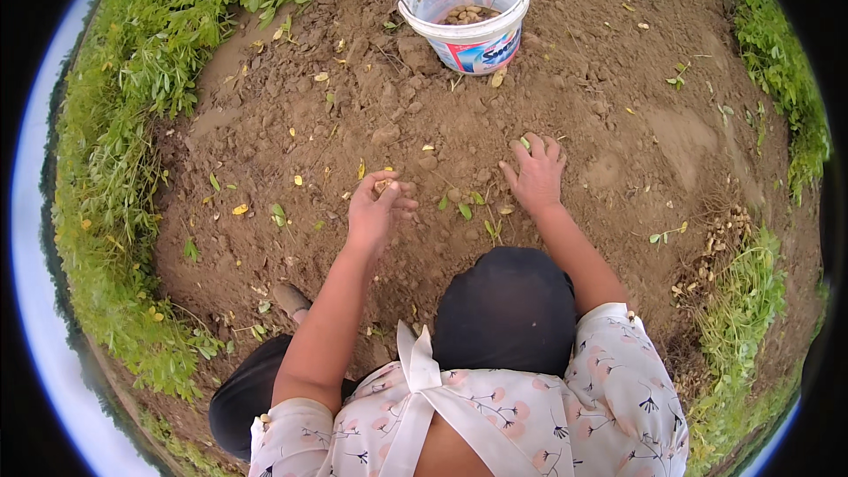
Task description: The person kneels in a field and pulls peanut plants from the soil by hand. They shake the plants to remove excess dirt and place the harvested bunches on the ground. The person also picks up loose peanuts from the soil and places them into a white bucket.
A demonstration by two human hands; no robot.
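My left hand (381,207) is just above the brown soil (424,126), with its fingers partly curled and the thumb near the index finger. Something small and pale shows by the thumb, but whether it is held is unclear. To the right, my right hand (538,175) reaches down to the ground, palm down and fingers spread, its fingertips at the soil. A small green leaf (525,143) shows at its index and middle fingers. Beyond both hands stands a white plastic bucket (464,30) with a printed label and a wire handle. Peanuts in their shells (469,14) lie at its bottom.
Uprooted peanut plants (742,298) lie on the right, their pods (722,235) showing at the roots. Leafy green plants (126,165) line the left side, and more greenery (782,66) grows at the far right. Yellow leaves (240,210) and clods are scattered over the soil.
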